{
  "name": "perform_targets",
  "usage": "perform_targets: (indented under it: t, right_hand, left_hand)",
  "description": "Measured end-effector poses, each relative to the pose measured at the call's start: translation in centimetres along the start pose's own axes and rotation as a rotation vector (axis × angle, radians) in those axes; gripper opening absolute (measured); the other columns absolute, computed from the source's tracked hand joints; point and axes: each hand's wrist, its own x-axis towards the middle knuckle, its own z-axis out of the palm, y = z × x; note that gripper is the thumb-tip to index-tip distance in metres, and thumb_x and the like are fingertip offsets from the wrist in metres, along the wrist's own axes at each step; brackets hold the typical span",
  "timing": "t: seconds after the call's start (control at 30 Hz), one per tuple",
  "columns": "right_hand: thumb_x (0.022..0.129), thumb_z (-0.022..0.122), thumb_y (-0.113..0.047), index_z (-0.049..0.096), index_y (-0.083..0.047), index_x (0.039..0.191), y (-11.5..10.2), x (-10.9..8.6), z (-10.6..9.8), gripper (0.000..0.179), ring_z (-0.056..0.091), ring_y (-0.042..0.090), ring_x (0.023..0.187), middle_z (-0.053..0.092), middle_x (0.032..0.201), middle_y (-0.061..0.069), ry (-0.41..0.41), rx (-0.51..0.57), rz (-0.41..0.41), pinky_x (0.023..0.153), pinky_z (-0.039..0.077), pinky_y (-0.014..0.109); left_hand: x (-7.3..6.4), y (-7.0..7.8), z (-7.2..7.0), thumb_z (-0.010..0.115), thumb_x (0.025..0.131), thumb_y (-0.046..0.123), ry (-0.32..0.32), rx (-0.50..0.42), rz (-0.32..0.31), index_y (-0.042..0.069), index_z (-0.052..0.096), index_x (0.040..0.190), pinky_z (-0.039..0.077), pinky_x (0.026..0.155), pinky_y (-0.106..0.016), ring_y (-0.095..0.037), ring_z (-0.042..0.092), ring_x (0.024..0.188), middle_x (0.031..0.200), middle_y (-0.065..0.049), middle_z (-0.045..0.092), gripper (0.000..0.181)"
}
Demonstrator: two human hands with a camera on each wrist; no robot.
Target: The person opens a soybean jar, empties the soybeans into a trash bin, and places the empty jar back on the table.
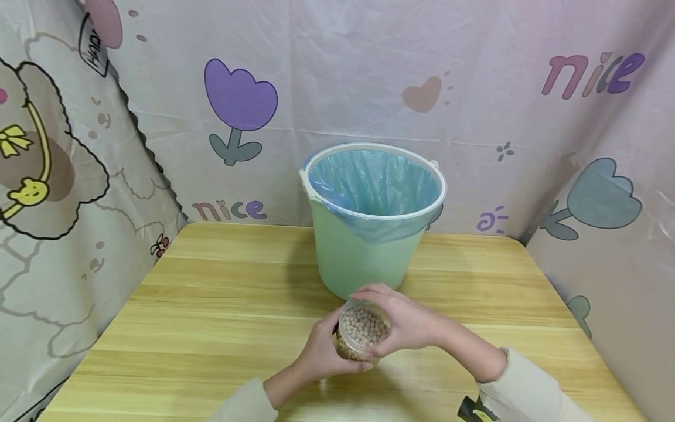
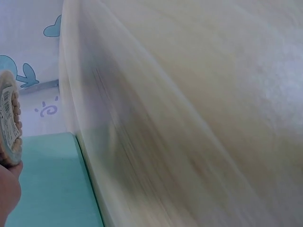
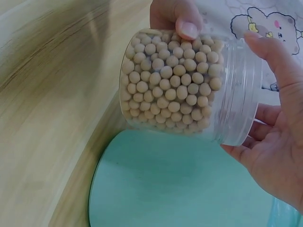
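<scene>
Between both hands is a clear plastic jar (image 3: 170,85) of small round beige balls (image 1: 364,327), held up near the bucket. My left hand (image 1: 323,350) grips the jar's body from the left; its thumb shows at the jar's upper side in the right wrist view. The right hand (image 1: 403,319) has its fingers and thumb curled round the clear ridged top end (image 3: 241,92), which looks like a screw lid. Only a slice of the jar, with a printed label (image 2: 8,116), shows in the left wrist view.
A pale green bucket (image 1: 364,258) stands just behind the hands, lined with a blue plastic bag (image 1: 379,181). Underneath is a wood-grain table (image 1: 211,328). Printed cloth (image 1: 337,70) hangs behind the table and at both sides. A small black object (image 1: 468,408) is by the right sleeve.
</scene>
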Motion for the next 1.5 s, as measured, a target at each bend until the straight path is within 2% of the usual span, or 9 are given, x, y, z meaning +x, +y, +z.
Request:
perform_targets:
  t: [0.2,0.43,0.53,0.63,0.8,0.9,1.0,1.23,1.5]
  right_hand:
    - [0.063,0.080,-0.026,0.045,-0.001,0.133,0.2,0.0,-0.2,0.082,0.044,0.026,0.124,0.048,0.134,0.011,-0.055,0.056,-0.026,0.102,0.043,0.047]
    - [0.064,0.077,-0.021,0.043,-0.004,0.134,0.3,-0.1,-0.9,0.080,0.042,0.030,0.128,0.046,0.138,0.011,-0.130,0.101,-0.063,0.105,0.038,0.051]
    - [0.063,0.077,-0.021,0.043,-0.005,0.134,0.3,-0.1,-1.2,0.080,0.042,0.030,0.128,0.047,0.138,0.011,-0.141,0.097,-0.094,0.106,0.037,0.051]
    - [0.064,0.078,-0.023,0.043,-0.004,0.135,0.2,-0.1,-1.5,0.081,0.043,0.030,0.128,0.047,0.137,0.011,-0.132,0.097,-0.118,0.106,0.037,0.050]
    - [0.065,0.079,-0.025,0.043,-0.004,0.135,0.2,-0.2,-1.8,0.081,0.042,0.030,0.128,0.047,0.137,0.010,-0.090,0.095,-0.108,0.106,0.037,0.051]
    - [0.065,0.080,-0.029,0.044,-0.002,0.134,0.3,-0.5,-1.7,0.082,0.041,0.032,0.129,0.046,0.137,0.013,-0.047,0.101,-0.068,0.104,0.038,0.054]
    - [0.063,0.082,-0.032,0.044,-0.001,0.134,0.7,-0.9,-1.4,0.086,0.041,0.034,0.128,0.046,0.137,0.016,0.006,0.121,-0.013,0.102,0.038,0.057]
    - [0.059,0.085,-0.032,0.044,-0.001,0.134,1.7,-1.9,-1.1,0.091,0.043,0.036,0.125,0.046,0.137,0.018,0.137,0.147,0.072,0.101,0.038,0.059]
    - [0.059,0.084,-0.035,0.045,-0.001,0.133,2.9,-3.0,-0.7,0.090,0.045,0.036,0.123,0.048,0.134,0.017,0.201,0.102,0.093,0.098,0.039,0.060]
  left_hand:
    - [-0.1,-0.2,-0.2,0.085,0.062,0.025,-0.040,-0.040,-0.013,0.005,0.042,0.134,0.054,0.087,-0.028,-0.015,0.060,0.104,0.118,-0.013,0.059,0.087]
    - [-0.2,0.2,-0.9,0.085,0.063,0.024,-0.146,-0.147,-0.068,0.007,0.043,0.133,0.053,0.088,-0.027,-0.012,0.059,0.105,0.119,-0.011,0.059,0.082]
    - [-0.2,0.2,-1.1,0.085,0.063,0.022,-0.179,-0.175,-0.092,0.008,0.045,0.131,0.053,0.089,-0.028,-0.011,0.059,0.105,0.119,-0.010,0.058,0.080]
    - [-0.4,0.1,-1.1,0.084,0.063,0.022,-0.184,-0.174,-0.105,0.010,0.045,0.130,0.053,0.088,-0.028,-0.010,0.058,0.105,0.118,-0.008,0.059,0.079]
    - [-0.6,-0.2,-1.1,0.085,0.062,0.024,-0.127,-0.133,-0.100,0.010,0.045,0.132,0.053,0.087,-0.027,-0.010,0.058,0.104,0.117,-0.008,0.059,0.081]
    - [-0.7,-0.5,-1.2,0.086,0.061,0.028,-0.069,-0.062,-0.045,0.006,0.043,0.134,0.054,0.087,-0.029,-0.012,0.059,0.104,0.117,-0.012,0.060,0.087]
    - [-0.8,-0.7,-1.5,0.087,0.060,0.029,-0.026,-0.017,-0.030,0.003,0.041,0.135,0.053,0.090,-0.031,-0.015,0.060,0.106,0.120,-0.014,0.060,0.092]
    - [-0.5,-0.7,-2.3,0.088,0.058,0.028,0.026,0.003,-0.074,0.002,0.042,0.135,0.052,0.092,-0.030,-0.017,0.060,0.108,0.121,-0.014,0.060,0.093]
    - [-0.1,0.0,-3.5,0.088,0.056,0.024,0.042,0.026,-0.108,0.003,0.042,0.135,0.052,0.092,-0.030,-0.018,0.060,0.109,0.122,-0.013,0.059,0.094]
